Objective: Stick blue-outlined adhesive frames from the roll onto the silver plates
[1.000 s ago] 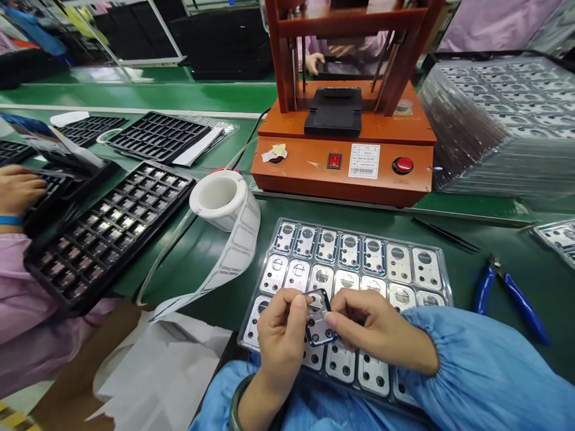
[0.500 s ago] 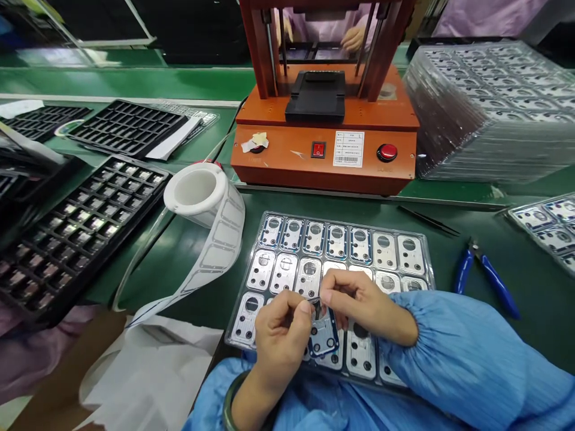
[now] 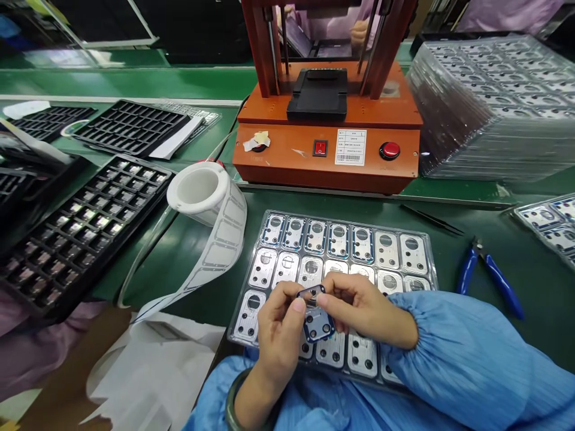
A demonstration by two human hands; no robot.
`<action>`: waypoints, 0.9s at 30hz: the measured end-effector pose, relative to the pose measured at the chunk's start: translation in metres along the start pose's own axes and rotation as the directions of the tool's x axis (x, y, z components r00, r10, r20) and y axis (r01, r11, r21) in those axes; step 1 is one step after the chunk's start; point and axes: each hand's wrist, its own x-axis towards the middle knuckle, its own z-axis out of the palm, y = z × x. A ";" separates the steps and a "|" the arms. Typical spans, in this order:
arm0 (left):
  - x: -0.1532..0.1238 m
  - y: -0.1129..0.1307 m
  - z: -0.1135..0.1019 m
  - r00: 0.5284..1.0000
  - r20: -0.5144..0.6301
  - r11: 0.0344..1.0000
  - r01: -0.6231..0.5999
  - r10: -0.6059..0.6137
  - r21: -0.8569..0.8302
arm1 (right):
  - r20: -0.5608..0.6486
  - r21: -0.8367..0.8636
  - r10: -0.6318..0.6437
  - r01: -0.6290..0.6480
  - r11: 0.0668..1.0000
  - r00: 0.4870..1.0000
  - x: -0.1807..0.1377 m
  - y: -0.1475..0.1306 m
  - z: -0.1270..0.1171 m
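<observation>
Between my hands, over a clear plastic tray [image 3: 433,263], is a small metal plate [image 3: 320,326] with a dark blue border and round holes. My left hand [image 3: 283,326] grips its left side between thumb and fingers. My right hand [image 3: 359,302] is closed at the plate's upper right, thumb and fingertips on its edge. The fingers cover part of the plate's upper half. In the tray lie rows of similar silver plates [image 3: 263,267]; several in the back row have blue borders. My forearms hide part of the tray.
An orange press [image 3: 278,161] stands behind the tray. To the left are a roll of adhesive labels [image 3: 204,197] and a black parts tray [image 3: 85,221]. Tweezers [image 3: 431,219] and blue-handled cutters [image 3: 489,278] lie right. Stacked clear trays [image 3: 498,120] stand back right. A co-worker's hand [image 3: 359,33] shows behind the press.
The blue-bordered plate has tilted and shifted slightly up and left in my hands, showing its upper edge. My right fingers have moved along it. Behind the press, the co-worker's hands have moved.
</observation>
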 end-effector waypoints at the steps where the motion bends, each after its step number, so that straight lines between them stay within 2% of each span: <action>1: 0.000 -0.001 0.000 1.000 0.018 1.000 -0.001 0.001 -0.019 | -0.007 -0.038 -0.027 0.027 0.999 1.000 0.000 0.000 0.001; 5: 0.003 -0.001 0.000 1.000 0.017 0.999 -0.025 0.025 0.023 | -0.005 -0.234 -0.170 0.164 0.958 0.985 -0.002 0.000 0.005; 8: 0.003 0.000 -0.002 1.000 0.012 1.000 -0.026 0.026 0.017 | 0.002 -0.306 -0.243 0.232 0.923 0.970 -0.003 0.001 0.005; 10: 0.002 0.000 -0.003 1.000 0.030 1.000 -0.003 0.004 -0.016 | -0.003 -0.321 -0.258 0.243 0.915 0.966 -0.002 0.002 0.005; 13: 0.002 0.003 -0.004 0.999 0.029 0.998 0.027 -0.026 -0.051 | -0.028 -0.309 -0.217 0.198 0.930 0.976 -0.002 0.000 0.004; 16: 0.003 0.007 -0.002 0.994 -0.101 0.998 0.029 -0.035 -0.058 | -0.026 -0.262 -0.181 0.168 0.950 0.983 -0.002 -0.003 0.002; 20: 0.004 0.007 -0.002 0.956 -0.276 0.990 0.068 -0.099 -0.121 | 0.060 -0.263 -0.202 0.210 0.942 0.978 -0.003 -0.003 0.001; 23: 0.004 0.003 -0.003 0.944 -0.311 0.989 0.071 -0.110 -0.133 | 0.093 -0.306 -0.221 0.239 0.921 0.971 -0.004 -0.001 0.000; 27: 0.002 -0.001 -0.005 0.942 -0.332 0.999 0.031 -0.044 -0.043 | 0.114 -0.384 -0.269 0.292 0.876 0.956 -0.004 0.000 0.000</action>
